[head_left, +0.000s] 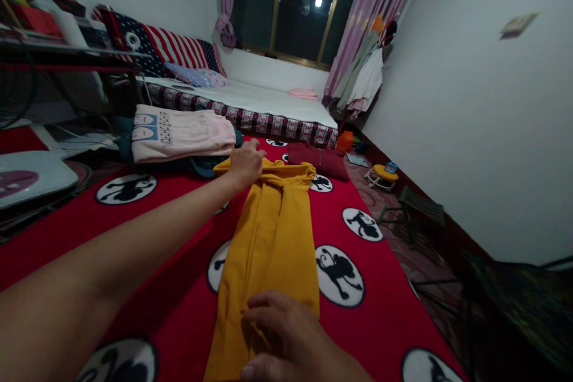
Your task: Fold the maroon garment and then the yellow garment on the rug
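A mustard-yellow garment, probably a hooded top, lies lengthwise on the red blanket, its far end bunched. My left hand reaches out over the far left part of this garment, fingers loosely bent and apart. Close to me, my right hand hovers over or rests on the near end of the cloth, thumb and fingers spread; exact contact is hard to make out. Left of the far end sits a stack of folded clothes with a pale pink top uppermost. A folded dark red garment lies to the right.
A bed or bench with a white top stands behind, below the window. Along the right side are a small yellow stool, a folding stool and a dark chair. A cluttered shelf stands at the left.
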`<move>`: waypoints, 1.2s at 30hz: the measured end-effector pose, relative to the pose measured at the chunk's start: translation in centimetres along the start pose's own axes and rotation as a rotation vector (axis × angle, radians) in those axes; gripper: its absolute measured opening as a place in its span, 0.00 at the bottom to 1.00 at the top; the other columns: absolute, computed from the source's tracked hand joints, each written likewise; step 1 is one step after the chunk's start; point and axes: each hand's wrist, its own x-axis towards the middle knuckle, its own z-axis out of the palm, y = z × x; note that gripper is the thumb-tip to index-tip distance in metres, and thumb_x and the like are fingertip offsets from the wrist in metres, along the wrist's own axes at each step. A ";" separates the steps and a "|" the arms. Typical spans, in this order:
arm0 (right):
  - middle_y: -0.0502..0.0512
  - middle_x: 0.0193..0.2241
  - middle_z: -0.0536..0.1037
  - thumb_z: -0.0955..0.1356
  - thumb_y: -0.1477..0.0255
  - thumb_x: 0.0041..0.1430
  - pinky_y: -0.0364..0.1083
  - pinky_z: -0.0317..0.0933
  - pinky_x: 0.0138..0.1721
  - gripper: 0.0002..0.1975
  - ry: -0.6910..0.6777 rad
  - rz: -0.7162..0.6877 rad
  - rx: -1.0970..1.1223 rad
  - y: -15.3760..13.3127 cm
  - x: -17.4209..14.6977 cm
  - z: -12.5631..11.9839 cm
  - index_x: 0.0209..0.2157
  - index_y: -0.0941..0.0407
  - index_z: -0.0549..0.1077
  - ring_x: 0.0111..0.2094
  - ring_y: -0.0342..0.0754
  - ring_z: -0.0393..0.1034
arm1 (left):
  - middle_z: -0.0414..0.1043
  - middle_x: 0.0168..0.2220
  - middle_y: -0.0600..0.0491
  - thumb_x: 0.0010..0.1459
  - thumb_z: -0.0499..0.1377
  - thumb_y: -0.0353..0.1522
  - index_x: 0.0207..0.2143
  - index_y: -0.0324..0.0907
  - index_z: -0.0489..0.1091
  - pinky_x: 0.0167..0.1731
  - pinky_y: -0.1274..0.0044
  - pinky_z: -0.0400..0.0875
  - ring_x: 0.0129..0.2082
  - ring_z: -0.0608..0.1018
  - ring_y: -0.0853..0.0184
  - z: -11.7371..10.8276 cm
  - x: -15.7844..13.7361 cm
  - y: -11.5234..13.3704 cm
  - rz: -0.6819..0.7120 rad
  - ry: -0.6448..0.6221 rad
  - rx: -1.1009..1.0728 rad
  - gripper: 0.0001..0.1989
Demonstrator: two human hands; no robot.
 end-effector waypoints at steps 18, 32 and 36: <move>0.58 0.30 0.79 0.64 0.68 0.50 0.43 0.65 0.27 0.15 0.895 0.208 -0.108 9.8 13.6 -19.3 0.36 0.63 0.75 0.26 0.47 0.73 | 0.58 0.63 0.45 0.57 0.57 0.47 0.54 0.48 0.68 0.61 0.56 0.51 0.63 0.59 0.52 5.7 -11.3 7.7 0.285 -0.261 -0.486 0.25; 0.63 0.49 0.73 0.60 0.78 0.59 0.51 0.54 0.53 0.18 0.780 0.192 -0.806 12.5 19.5 -14.3 0.49 0.60 0.72 0.50 0.55 0.62 | 0.74 0.48 0.48 0.57 0.56 0.30 0.45 0.45 0.73 0.59 0.57 0.52 0.55 0.69 0.54 7.3 -0.6 -4.5 -0.027 -0.031 -0.226 0.14; 0.62 0.43 0.77 0.59 0.73 0.62 0.47 0.59 0.46 0.22 0.867 0.273 -0.705 12.5 19.7 -16.3 0.57 0.62 0.63 0.44 0.53 0.69 | 0.78 0.37 0.48 0.58 0.53 0.30 0.37 0.44 0.76 0.44 0.70 0.66 0.39 0.77 0.60 7.1 -0.8 -4.7 -0.102 -0.055 -0.292 0.12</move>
